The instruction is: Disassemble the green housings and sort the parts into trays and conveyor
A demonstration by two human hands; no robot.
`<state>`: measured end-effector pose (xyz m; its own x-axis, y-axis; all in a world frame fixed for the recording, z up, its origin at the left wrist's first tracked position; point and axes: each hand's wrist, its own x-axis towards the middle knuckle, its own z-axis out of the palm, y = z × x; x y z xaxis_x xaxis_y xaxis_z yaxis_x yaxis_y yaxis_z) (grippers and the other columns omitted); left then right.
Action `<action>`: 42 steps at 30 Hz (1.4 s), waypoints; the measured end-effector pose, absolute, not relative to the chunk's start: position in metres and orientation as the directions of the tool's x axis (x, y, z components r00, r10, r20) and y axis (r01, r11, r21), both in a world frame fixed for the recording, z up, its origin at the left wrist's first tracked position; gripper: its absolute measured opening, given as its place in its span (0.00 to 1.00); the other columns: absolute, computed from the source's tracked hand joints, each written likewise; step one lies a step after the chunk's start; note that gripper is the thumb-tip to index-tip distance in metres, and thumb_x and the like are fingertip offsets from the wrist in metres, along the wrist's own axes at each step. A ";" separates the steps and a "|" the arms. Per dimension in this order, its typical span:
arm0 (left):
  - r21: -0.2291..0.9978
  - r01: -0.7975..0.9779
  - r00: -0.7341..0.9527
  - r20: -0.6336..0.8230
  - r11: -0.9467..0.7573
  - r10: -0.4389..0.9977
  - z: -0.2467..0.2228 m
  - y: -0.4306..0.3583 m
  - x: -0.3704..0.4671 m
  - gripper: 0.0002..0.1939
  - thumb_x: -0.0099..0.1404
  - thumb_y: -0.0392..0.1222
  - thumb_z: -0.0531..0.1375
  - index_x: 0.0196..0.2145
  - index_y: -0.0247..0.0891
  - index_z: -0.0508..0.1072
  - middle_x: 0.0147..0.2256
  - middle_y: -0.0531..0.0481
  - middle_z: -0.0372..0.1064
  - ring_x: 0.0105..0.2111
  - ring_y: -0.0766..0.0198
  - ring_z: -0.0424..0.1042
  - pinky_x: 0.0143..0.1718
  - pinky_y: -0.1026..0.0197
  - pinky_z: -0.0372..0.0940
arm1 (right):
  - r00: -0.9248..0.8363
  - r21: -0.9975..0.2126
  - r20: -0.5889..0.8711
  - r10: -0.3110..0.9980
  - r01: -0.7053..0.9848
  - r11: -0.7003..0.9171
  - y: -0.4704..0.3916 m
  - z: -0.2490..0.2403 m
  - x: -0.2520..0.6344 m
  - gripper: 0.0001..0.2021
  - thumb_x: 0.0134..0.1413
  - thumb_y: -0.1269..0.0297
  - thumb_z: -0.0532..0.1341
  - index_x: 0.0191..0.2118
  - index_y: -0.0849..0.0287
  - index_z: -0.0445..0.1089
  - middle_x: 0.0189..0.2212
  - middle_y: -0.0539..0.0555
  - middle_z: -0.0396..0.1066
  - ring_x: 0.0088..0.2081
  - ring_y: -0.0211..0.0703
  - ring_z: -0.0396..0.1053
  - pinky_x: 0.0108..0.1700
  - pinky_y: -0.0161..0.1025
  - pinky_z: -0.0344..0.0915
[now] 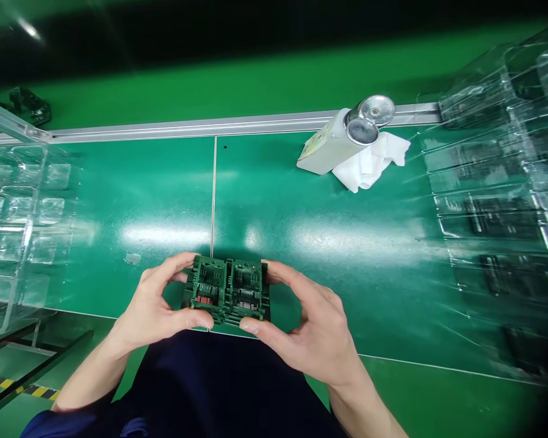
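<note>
Between my two hands is a green and black circuit board assembly (228,289) with two matching halves side by side. A reddish part shows in its left half and a grey one in its right half. My left hand (158,304) grips the left side, thumb along the near edge and fingers at the far corner. Round the right side my right hand (308,316) closes the same way, its thumb on the near edge. The assembly is held close to my body, over the front edge of the green table (265,201). Its underside is hidden.
Clear plastic trays (18,225) stand at the left. More clear trays (488,201), with dark parts inside, are stacked at the right. Near the metal rail (173,128) stands a white bottle with a metal top (329,143), beside a crumpled white cloth or tissue (369,164).
</note>
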<state>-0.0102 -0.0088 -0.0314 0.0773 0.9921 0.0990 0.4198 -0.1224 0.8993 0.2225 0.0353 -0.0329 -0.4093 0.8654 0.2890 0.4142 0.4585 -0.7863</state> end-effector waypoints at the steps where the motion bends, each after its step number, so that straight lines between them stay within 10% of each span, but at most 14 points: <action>1: 0.894 0.437 0.077 0.067 -0.094 0.995 -0.032 -0.009 -0.010 0.31 0.56 0.59 0.66 0.55 0.45 0.68 0.42 0.49 0.76 0.36 0.64 0.77 0.40 0.63 0.74 | -0.410 -0.793 0.276 0.869 0.414 0.447 0.035 -0.034 0.223 0.26 0.54 0.53 0.65 0.55 0.59 0.64 0.41 0.57 0.77 0.37 0.46 0.77 0.38 0.42 0.77; 8: 0.745 0.639 0.207 0.075 -0.193 0.975 -0.033 0.002 -0.014 0.34 0.58 0.55 0.66 0.57 0.40 0.63 0.51 0.38 0.70 0.50 0.51 0.70 0.48 0.48 0.70 | -0.483 -0.669 0.302 0.822 0.506 0.544 0.042 -0.042 0.228 0.24 0.57 0.58 0.63 0.57 0.60 0.62 0.45 0.61 0.75 0.45 0.51 0.75 0.46 0.49 0.76; 15: 0.029 0.626 0.623 0.583 -0.779 0.522 -0.013 0.033 -0.038 0.18 0.60 0.32 0.64 0.45 0.51 0.73 0.46 0.52 0.77 0.45 0.59 0.76 0.42 0.59 0.71 | -0.765 0.137 0.615 0.194 0.346 0.928 0.070 -0.012 0.264 0.07 0.54 0.71 0.64 0.37 0.51 0.70 0.43 0.48 0.78 0.55 0.43 0.70 0.66 0.51 0.57; 19: 0.231 0.469 0.733 0.436 -0.852 0.522 0.017 0.055 -0.053 0.19 0.57 0.35 0.66 0.43 0.57 0.75 0.41 0.59 0.79 0.34 0.64 0.79 0.35 0.64 0.72 | -0.835 0.267 0.548 -0.051 0.117 0.957 0.079 0.025 0.280 0.04 0.54 0.64 0.66 0.31 0.45 0.72 0.43 0.40 0.77 0.55 0.34 0.69 0.71 0.40 0.44; 29: 0.750 0.393 0.555 0.268 -0.532 0.787 0.011 0.067 -0.069 0.14 0.47 0.41 0.72 0.33 0.56 0.78 0.33 0.59 0.79 0.28 0.64 0.77 0.37 0.62 0.74 | -0.935 0.489 0.250 -0.251 -0.102 0.866 0.087 0.068 0.281 0.22 0.54 0.83 0.57 0.41 0.43 0.74 0.44 0.33 0.76 0.48 0.20 0.71 0.45 0.16 0.65; 35: 0.966 0.217 0.016 0.142 -0.142 0.990 0.005 0.048 -0.039 0.20 0.32 0.36 0.76 0.24 0.44 0.74 0.32 0.49 0.78 0.38 0.52 0.78 0.51 0.46 0.69 | -0.860 0.209 0.505 0.068 0.199 0.957 0.085 0.045 0.277 0.09 0.50 0.63 0.68 0.38 0.55 0.73 0.41 0.54 0.78 0.46 0.48 0.75 0.51 0.46 0.71; 39: 0.953 -0.285 -0.330 0.001 -0.100 0.944 0.005 0.039 0.000 0.28 0.33 0.41 0.77 0.34 0.41 0.75 0.34 0.49 0.76 0.38 0.56 0.77 0.47 0.52 0.70 | -0.480 -0.536 0.604 0.636 0.345 0.770 0.085 0.021 0.261 0.25 0.38 0.65 0.73 0.46 0.57 0.69 0.41 0.57 0.75 0.42 0.49 0.74 0.46 0.50 0.72; 42: 0.627 -0.778 -0.241 -0.362 0.044 0.900 0.004 0.042 0.022 0.23 0.50 0.56 0.69 0.37 0.38 0.75 0.35 0.46 0.75 0.34 0.57 0.76 0.39 0.54 0.73 | -0.115 -0.956 0.285 0.952 -0.102 0.274 0.085 0.011 0.242 0.22 0.41 0.55 0.71 0.44 0.53 0.71 0.39 0.54 0.74 0.39 0.48 0.73 0.40 0.48 0.71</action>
<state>0.0224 0.0425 0.0037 -0.2414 0.9003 -0.3623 -0.7777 0.0439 0.6271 0.2419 0.0846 0.0114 -0.1150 0.9516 0.2851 -0.1016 0.2742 -0.9563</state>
